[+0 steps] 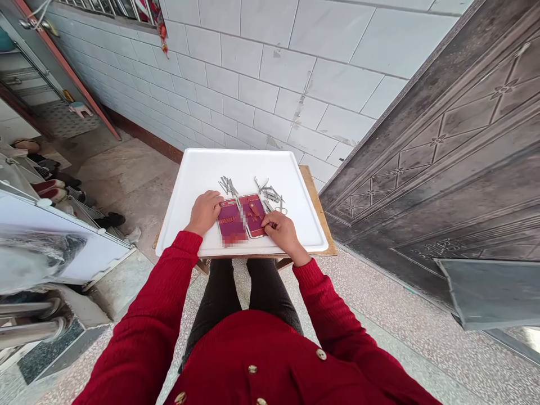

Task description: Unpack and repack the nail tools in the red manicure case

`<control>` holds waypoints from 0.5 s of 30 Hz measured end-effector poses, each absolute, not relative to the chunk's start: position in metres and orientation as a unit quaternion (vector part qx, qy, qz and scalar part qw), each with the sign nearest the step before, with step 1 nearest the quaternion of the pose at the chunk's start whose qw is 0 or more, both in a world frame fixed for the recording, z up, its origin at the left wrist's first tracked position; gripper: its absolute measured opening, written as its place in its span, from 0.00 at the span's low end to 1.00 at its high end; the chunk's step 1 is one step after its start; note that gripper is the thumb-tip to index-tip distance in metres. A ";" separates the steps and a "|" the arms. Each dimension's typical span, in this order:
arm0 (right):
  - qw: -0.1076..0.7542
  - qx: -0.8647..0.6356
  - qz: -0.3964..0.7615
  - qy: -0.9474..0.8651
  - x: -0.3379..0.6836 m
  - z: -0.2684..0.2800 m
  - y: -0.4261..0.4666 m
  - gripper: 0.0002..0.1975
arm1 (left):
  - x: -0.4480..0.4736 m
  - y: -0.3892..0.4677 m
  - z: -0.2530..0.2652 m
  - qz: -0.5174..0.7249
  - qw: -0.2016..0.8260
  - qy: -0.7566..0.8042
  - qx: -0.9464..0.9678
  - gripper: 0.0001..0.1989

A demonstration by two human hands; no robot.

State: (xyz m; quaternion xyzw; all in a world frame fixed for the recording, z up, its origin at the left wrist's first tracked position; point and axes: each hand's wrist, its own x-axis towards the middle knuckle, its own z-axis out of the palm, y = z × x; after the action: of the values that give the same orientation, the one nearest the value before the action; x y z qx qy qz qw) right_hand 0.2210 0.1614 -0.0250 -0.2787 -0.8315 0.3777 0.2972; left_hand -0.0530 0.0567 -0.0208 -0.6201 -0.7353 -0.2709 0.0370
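Note:
An open manicure case (256, 229) with a purple lining, red trim and rows of small elastic loops lies spread on a white tray (202, 163). My left hand (205, 212) grips its left edge, fingers bent over the upper corner. At the right edge, my right hand (282, 230) pinches the case between thumb and finger; whether a small tool is also in that pinch is hidden. Thin metal tools (228, 185) lie in a bunch behind the case. Nail clippers, small scissors and other metal tools (270, 193) are heaped at its back right. Blurring covers part of the case.
The tray sits on a wooden stool or small table (314, 188) in front of my legs. A tiled wall (253, 84) stands behind it, and a dark metal door (422, 157) is on the right. Shoes (50, 188) fill a rack at the left.

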 end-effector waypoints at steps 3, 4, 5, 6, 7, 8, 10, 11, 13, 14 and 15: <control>0.297 -0.282 0.390 -0.825 0.221 -0.027 0.163 0.09 | -0.052 0.056 -0.021 -0.275 0.033 -0.737 -0.616 0.19; 0.295 -0.282 0.395 -0.823 0.221 -0.027 0.163 0.09 | -0.052 0.056 -0.021 -0.277 0.032 -0.738 -0.614 0.19; 0.294 -0.282 0.399 -0.821 0.221 -0.028 0.163 0.09 | -0.052 0.056 -0.021 -0.278 0.030 -0.740 -0.612 0.19; 0.294 -0.281 0.403 -0.820 0.221 -0.028 0.164 0.09 | -0.052 0.056 -0.020 -0.280 0.028 -0.741 -0.610 0.19; 0.295 -0.280 0.408 -0.817 0.221 -0.028 0.164 0.08 | -0.052 0.055 -0.020 -0.282 0.027 -0.743 -0.606 0.19; 0.296 -0.280 0.413 -0.814 0.221 -0.028 0.164 0.08 | -0.052 0.054 -0.019 -0.284 0.026 -0.745 -0.603 0.18; 0.298 -0.280 0.422 -0.809 0.222 -0.029 0.164 0.08 | -0.050 0.047 -0.018 -0.288 0.027 -0.752 -0.593 0.17; 0.297 -0.281 0.425 -0.807 0.222 -0.029 0.164 0.08 | -0.048 0.041 -0.018 -0.289 0.028 -0.755 -0.588 0.17; 0.299 -0.280 0.425 -0.807 0.222 -0.029 0.164 0.08 | -0.040 0.025 -0.020 -0.287 0.029 -0.763 -0.579 0.17; 0.301 -0.279 0.423 -0.808 0.221 -0.029 0.164 0.08 | -0.035 0.015 -0.021 -0.285 0.028 -0.766 -0.575 0.18; 0.303 -0.279 0.419 -0.809 0.221 -0.030 0.164 0.08 | -0.028 0.006 -0.023 -0.280 0.026 -0.769 -0.574 0.19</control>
State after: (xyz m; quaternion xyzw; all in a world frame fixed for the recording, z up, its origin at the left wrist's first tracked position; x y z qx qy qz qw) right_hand 0.2211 0.1640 -0.0300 -0.2787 -0.8092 0.4190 0.3033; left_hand -0.0281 0.0059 -0.0230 -0.5739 -0.7689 -0.2805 0.0265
